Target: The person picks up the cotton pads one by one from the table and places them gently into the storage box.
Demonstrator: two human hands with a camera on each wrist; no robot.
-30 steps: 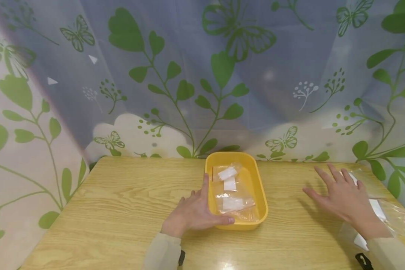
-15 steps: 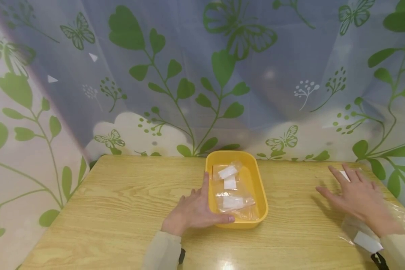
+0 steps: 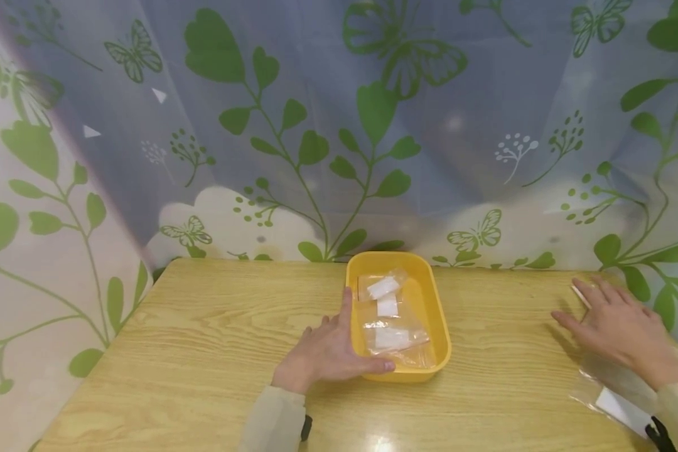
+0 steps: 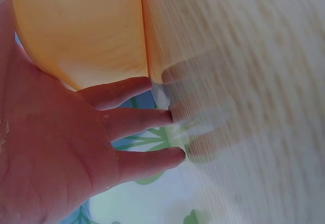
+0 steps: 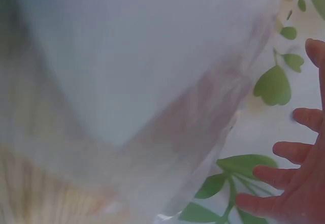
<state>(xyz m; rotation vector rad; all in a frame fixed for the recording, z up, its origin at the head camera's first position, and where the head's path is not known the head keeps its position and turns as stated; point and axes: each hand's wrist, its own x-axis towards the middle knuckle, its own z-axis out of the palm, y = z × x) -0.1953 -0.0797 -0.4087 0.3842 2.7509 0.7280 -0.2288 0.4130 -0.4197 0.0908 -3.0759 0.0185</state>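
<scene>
A yellow plastic bin (image 3: 442, 342) stands on the wooden table, holding several clear plastic bags (image 3: 394, 339) with white slips. My left hand (image 3: 328, 355) rests at its near left corner, the thumb over the front rim and the index finger along the left side. In the left wrist view, the other fingers (image 4: 144, 120) are straight beside the bin. At the table's right, my right hand (image 3: 621, 326) is spread over clear bags and seems to hold nothing. One bag with a white slip (image 3: 624, 411) shows below the wrist; other bags are mostly hidden.
The wooden tabletop (image 3: 220, 351) stretches left of the bin, and more of it lies between bin and right hand. A curtain (image 3: 311, 207) printed with leaves and butterflies hangs right behind the table's back edge.
My right hand has moved to the right over the bags, with its fingers still spread. The near bag with the white slip has shifted slightly right. My left hand and the bin stay put.
</scene>
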